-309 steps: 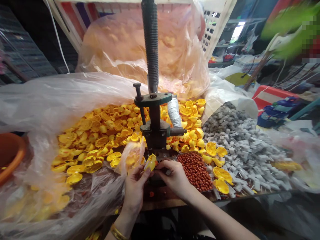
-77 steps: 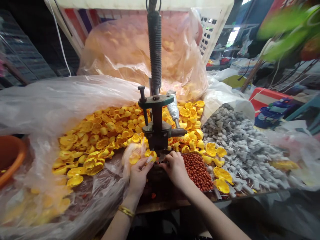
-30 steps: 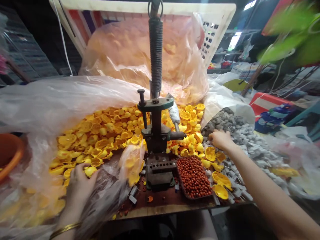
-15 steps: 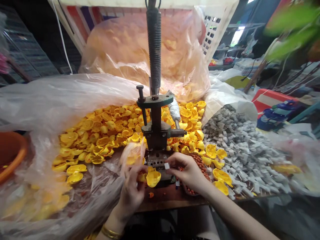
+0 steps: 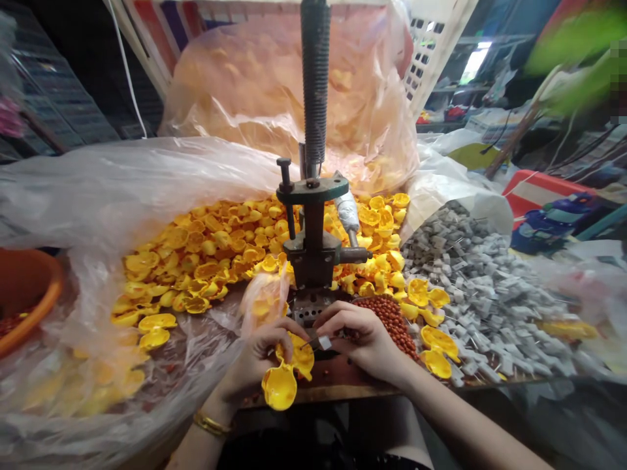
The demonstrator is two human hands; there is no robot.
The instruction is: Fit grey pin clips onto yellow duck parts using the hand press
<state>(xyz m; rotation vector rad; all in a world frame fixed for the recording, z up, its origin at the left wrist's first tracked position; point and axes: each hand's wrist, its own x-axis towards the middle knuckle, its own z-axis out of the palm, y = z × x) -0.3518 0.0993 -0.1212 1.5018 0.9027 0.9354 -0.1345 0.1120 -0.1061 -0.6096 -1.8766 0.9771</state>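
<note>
Between the fingers of my left hand [image 5: 259, 356] are yellow plastic shells [image 5: 280, 388], rounded and open. My right hand [image 5: 360, 336] pinches a small grey-white block [image 5: 324, 342] with a thin metal pin that points left toward the shells. Both hands are close together, just in front of the metal press [image 5: 313, 254] and its drilled block [image 5: 311, 308]. Where the pin meets the shell is too small to make out. Red-brown beads [image 5: 386, 320] lie in a heap just behind my right hand.
Yellow shells [image 5: 196, 248] are piled behind and left of the press. Grey blocks with pins [image 5: 484, 294] are heaped at the right. An orange tub [image 5: 49, 297] stands at the far left, and clear plastic sheeting [image 5: 122, 176] covers the left side.
The yellow shells have turned and now hang lower in my left hand. My right hand has brought the grey-white block close to them. The view has shifted slightly.
</note>
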